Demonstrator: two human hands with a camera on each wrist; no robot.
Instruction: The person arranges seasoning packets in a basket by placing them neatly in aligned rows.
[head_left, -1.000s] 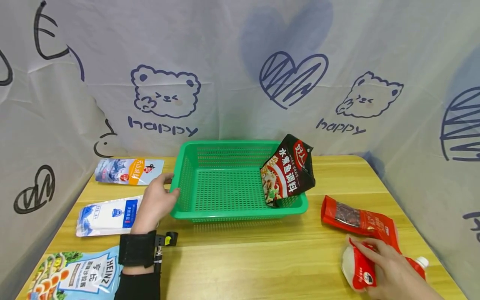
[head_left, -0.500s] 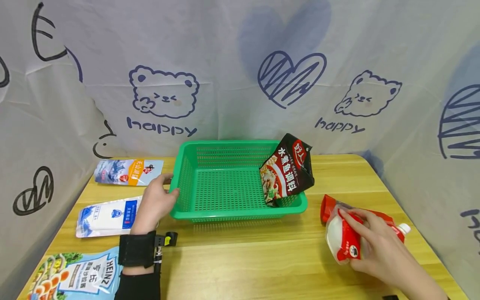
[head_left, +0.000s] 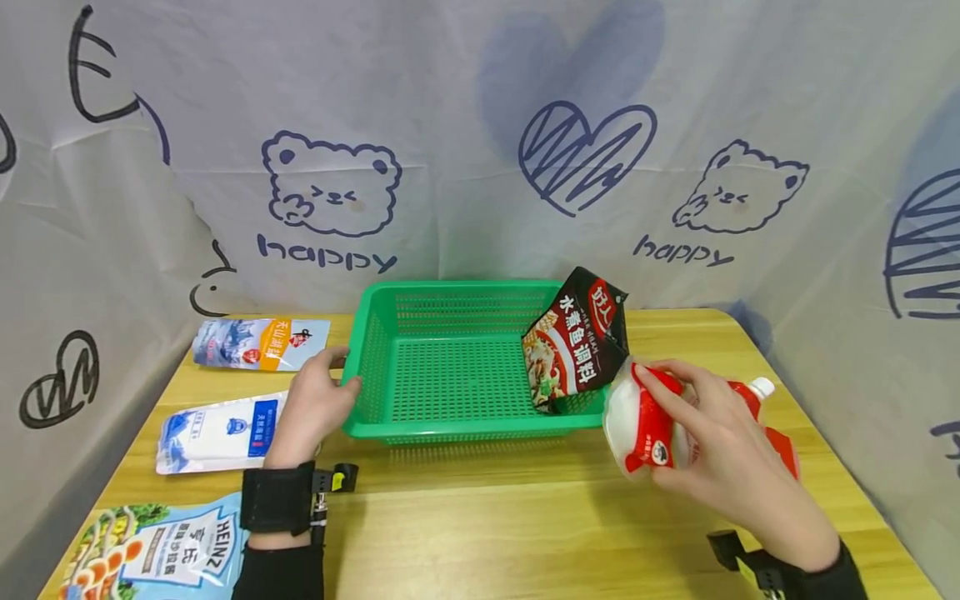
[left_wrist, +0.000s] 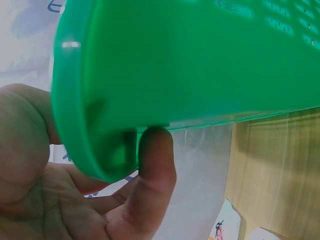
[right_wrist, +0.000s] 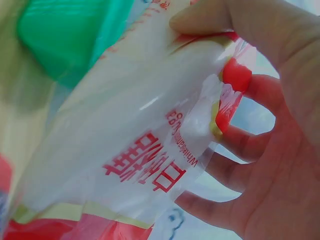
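Observation:
My left hand (head_left: 315,408) grips the left rim of a green plastic basket (head_left: 450,429); in the left wrist view, its fingers (left_wrist: 155,165) curl about the rim. My right hand (head_left: 720,442) holds a red-and-white bag of white granulated sugar (head_left: 652,417) in the air by the basket's front right corner. A white cap (head_left: 762,387) sticks out at the bag's far right end. In the right wrist view, thumb and fingers pinch the edge of the sugar bag (right_wrist: 115,130). A black seasoning packet (head_left: 577,342) leans tilted inside the basket's right end.
On the left of the wooden table (head_left: 465,517) lie an orange-and-blue salt pouch (head_left: 262,343), a white-and-blue pouch (head_left: 221,433) and a Heinz salad dressing pouch (head_left: 157,550). A red packet (head_left: 783,450) is mostly hidden behind my right hand. Printed cloth (head_left: 465,167) encloses the back and sides.
My right hand has lifted the sugar bag off the table's right side and carried it left and away from me, toward the basket. The left hand stays on the rim.

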